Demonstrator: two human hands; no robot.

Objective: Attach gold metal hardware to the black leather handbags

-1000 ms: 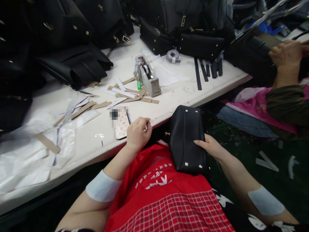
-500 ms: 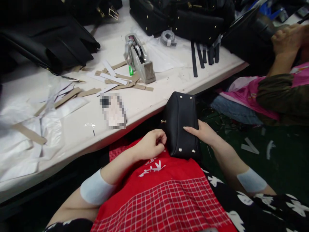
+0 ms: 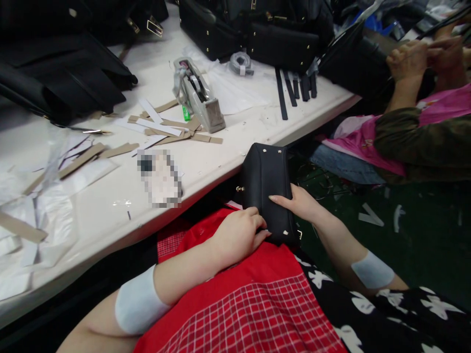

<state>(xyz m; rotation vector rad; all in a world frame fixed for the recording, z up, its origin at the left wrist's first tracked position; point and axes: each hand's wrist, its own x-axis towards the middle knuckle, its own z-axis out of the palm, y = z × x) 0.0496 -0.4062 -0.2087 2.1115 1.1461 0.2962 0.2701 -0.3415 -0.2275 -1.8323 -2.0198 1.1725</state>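
Observation:
A small black handbag (image 3: 265,181) lies bottom-up on my lap, over a red apron (image 3: 243,304), leaning against the white table's edge (image 3: 206,184). Its underside shows small metal feet. My left hand (image 3: 238,234) grips the bag's near left corner, fingers curled onto it. My right hand (image 3: 299,203) rests on the bag's right side, fingers laid flat along it. Both forearms wear white bands.
On the table lie a phone (image 3: 159,177), a grey tape dispenser (image 3: 198,97), card strips (image 3: 167,130), black straps (image 3: 294,88) and piles of black bags (image 3: 253,29). Another person's hands (image 3: 419,59) work on a black bag at the right. Clear plastic sheets (image 3: 44,215) lie left.
My left hand left the table by the phone, came down to my lap and took hold of the bag's near corner. The bag shifted slightly left.

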